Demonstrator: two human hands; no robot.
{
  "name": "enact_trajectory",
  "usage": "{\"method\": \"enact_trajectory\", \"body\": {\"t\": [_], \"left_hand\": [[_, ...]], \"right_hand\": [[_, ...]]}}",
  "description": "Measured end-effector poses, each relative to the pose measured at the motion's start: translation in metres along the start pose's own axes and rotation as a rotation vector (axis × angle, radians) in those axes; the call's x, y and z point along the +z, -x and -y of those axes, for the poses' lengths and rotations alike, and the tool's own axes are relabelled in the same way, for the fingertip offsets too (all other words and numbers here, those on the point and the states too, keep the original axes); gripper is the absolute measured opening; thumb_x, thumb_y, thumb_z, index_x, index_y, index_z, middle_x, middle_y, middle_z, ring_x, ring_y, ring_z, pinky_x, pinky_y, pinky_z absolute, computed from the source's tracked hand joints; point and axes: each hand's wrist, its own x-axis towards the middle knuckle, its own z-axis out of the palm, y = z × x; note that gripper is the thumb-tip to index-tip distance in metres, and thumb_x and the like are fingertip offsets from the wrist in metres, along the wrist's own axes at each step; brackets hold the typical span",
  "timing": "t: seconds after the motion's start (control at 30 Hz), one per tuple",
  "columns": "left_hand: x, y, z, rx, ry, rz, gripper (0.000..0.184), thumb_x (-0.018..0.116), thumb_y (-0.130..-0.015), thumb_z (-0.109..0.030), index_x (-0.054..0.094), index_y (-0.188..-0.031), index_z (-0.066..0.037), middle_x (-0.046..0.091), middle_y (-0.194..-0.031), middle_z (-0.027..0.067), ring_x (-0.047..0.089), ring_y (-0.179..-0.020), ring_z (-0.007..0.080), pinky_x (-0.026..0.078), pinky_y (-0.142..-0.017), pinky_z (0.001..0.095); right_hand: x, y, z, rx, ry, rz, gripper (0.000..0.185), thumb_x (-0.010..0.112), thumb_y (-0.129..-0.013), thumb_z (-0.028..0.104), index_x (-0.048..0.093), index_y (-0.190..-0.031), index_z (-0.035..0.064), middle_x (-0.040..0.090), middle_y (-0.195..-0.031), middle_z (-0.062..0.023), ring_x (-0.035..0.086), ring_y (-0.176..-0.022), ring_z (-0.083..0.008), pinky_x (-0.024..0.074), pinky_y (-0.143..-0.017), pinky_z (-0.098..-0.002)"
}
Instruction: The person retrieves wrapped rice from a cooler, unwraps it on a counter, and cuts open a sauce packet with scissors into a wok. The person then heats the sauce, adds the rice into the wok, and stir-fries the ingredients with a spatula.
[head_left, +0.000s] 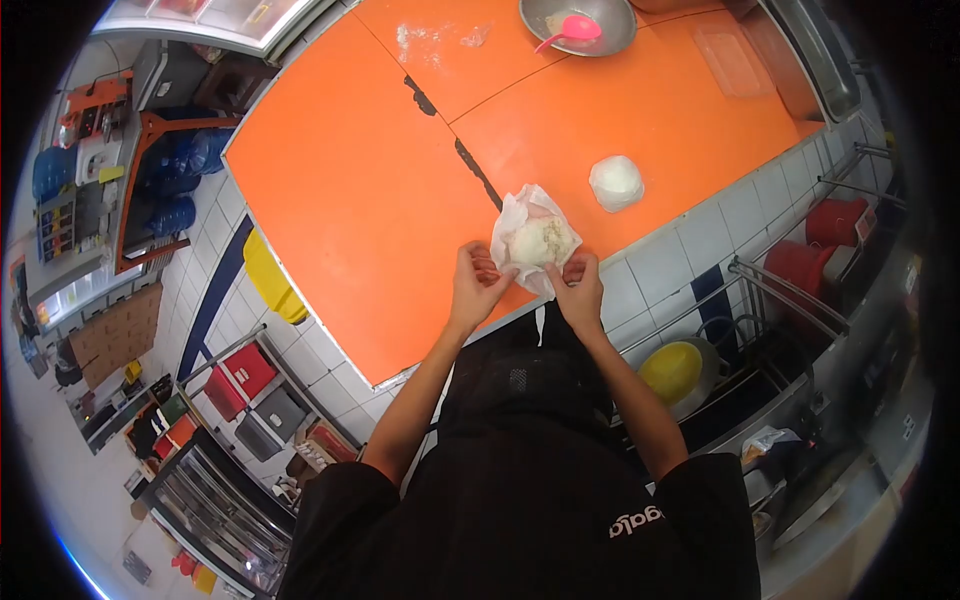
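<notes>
A crumpled white wrapper [508, 222] lies opened out at the front edge of the orange table [330, 210], with a pale, crumbly-looking mass [541, 240] inside it. My left hand [482, 283] pinches the wrapper's lower left edge, its other fingers curled. At the lower right edge my right hand [577, 287] grips the wrapper between thumb and fingers. To the right of it, apart from both hands, a rounded white bundle [617, 183] sits on the table.
A metal bowl [612, 42] holding a pink spoon [580, 28] stands at the table's far side. White powder [425, 45] is scattered near it. A clear plastic container [733, 60] is at the far right. Below the right edge, a yellow bowl [671, 372] rests among metal racks.
</notes>
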Motion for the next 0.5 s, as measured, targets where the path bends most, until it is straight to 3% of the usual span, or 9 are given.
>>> {"method": "enact_trajectory", "body": {"t": [0.1, 0.2, 0.27, 0.4, 0.5], "left_hand": [[-0.004, -0.008, 0.011, -0.100, -0.130, 0.084, 0.025, 0.073, -0.085, -0.008, 0.057, -0.102, 0.002, 0.064, -0.092, 0.0083, 0.064, -0.083, 0.0137, 0.054, -0.072, 0.0273], [-0.007, -0.004, 0.014, -0.102, -0.007, 0.091, 0.018, 0.072, -0.087, -0.010, 0.062, -0.097, 0.002, 0.067, -0.089, 0.0088, 0.066, -0.080, 0.0140, 0.054, -0.072, 0.0274], [-0.002, 0.003, 0.012, -0.077, 0.020, 0.101, 0.016, 0.072, -0.088, -0.010, 0.064, -0.096, 0.002, 0.068, -0.090, 0.0092, 0.066, -0.081, 0.0152, 0.054, -0.073, 0.0279], [0.020, 0.003, -0.006, 0.020, 0.007, 0.152, 0.015, 0.070, -0.089, -0.009, 0.070, -0.100, 0.001, 0.069, -0.090, 0.0108, 0.068, -0.081, 0.0179, 0.055, -0.073, 0.0289], [0.029, -0.008, -0.007, 0.064, -0.103, 0.152, 0.015, 0.069, -0.089, -0.007, 0.070, -0.099, 0.004, 0.071, -0.087, 0.0095, 0.068, -0.079, 0.0132, 0.052, -0.069, 0.0265]], "right_hand": [[0.002, -0.005, -0.017, -0.080, -0.019, 0.045, 0.019, 0.069, -0.090, 0.010, 0.056, -0.097, -0.0015, 0.061, -0.081, -0.0029, 0.060, -0.072, -0.0105, 0.0496, -0.067, -0.0255], [-0.004, -0.004, -0.015, -0.116, -0.150, -0.019, 0.013, 0.066, -0.091, 0.007, 0.057, -0.095, -0.0021, 0.062, -0.080, -0.0029, 0.060, -0.073, -0.0098, 0.0496, -0.067, -0.0254], [-0.005, -0.003, -0.015, -0.026, -0.553, 0.180, 0.012, 0.066, -0.091, 0.006, 0.061, -0.097, -0.0033, 0.066, -0.083, -0.0059, 0.062, -0.073, -0.0106, 0.0490, -0.066, -0.0251], [0.003, -0.008, -0.006, 0.041, -0.599, 0.293, 0.011, 0.064, -0.092, 0.004, 0.064, -0.100, -0.0045, 0.066, -0.084, -0.0037, 0.061, -0.075, -0.0082, 0.0490, -0.067, -0.0244], [0.011, -0.018, -0.001, -0.117, -0.390, 0.264, 0.016, 0.066, -0.092, 0.006, 0.067, -0.101, -0.0062, 0.066, -0.086, -0.0055, 0.062, -0.074, -0.0104, 0.0503, -0.065, -0.0256]]}}
